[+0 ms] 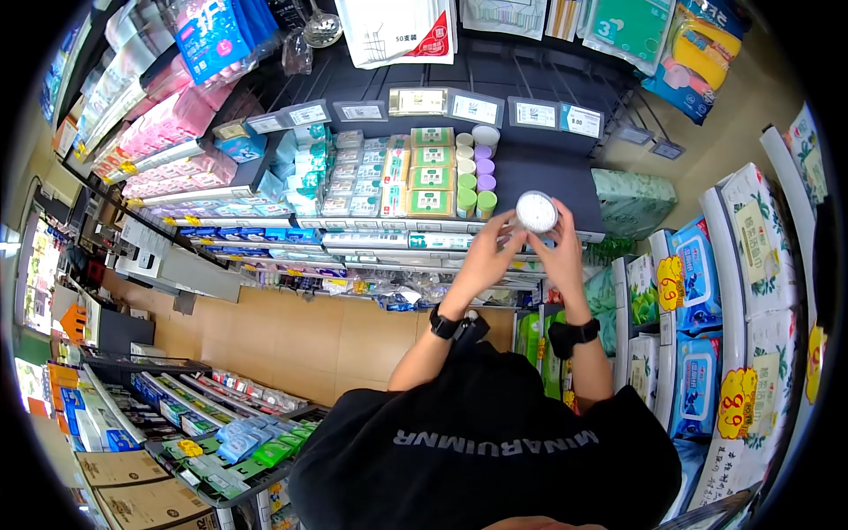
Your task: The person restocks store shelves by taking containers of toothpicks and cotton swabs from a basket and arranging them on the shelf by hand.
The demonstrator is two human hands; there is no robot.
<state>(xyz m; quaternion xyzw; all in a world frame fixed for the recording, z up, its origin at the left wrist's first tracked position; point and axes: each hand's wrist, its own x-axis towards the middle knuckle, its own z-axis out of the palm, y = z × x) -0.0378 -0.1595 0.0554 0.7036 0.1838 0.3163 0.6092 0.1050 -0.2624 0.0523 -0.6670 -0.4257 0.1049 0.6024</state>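
Observation:
A round container (537, 212) with a white top is held in front of the shelf, between both hands. My left hand (493, 256) has its fingers against the container's left side. On the right side, my right hand (562, 252) curls its fingers round the same container. Just left of it on the shelf stand small green-lidded containers (486, 204) and purple-lidded ones (485, 166). Yellowish packs (431, 177) lie stacked beside these.
Price tags (474, 109) line a rail above the shelf, under hanging packets (397, 31). Wipes packs (698, 380) fill the right-hand shelves. A green patterned pack (634, 199) is at the shelf's right end. Low racks (238, 442) stand at lower left.

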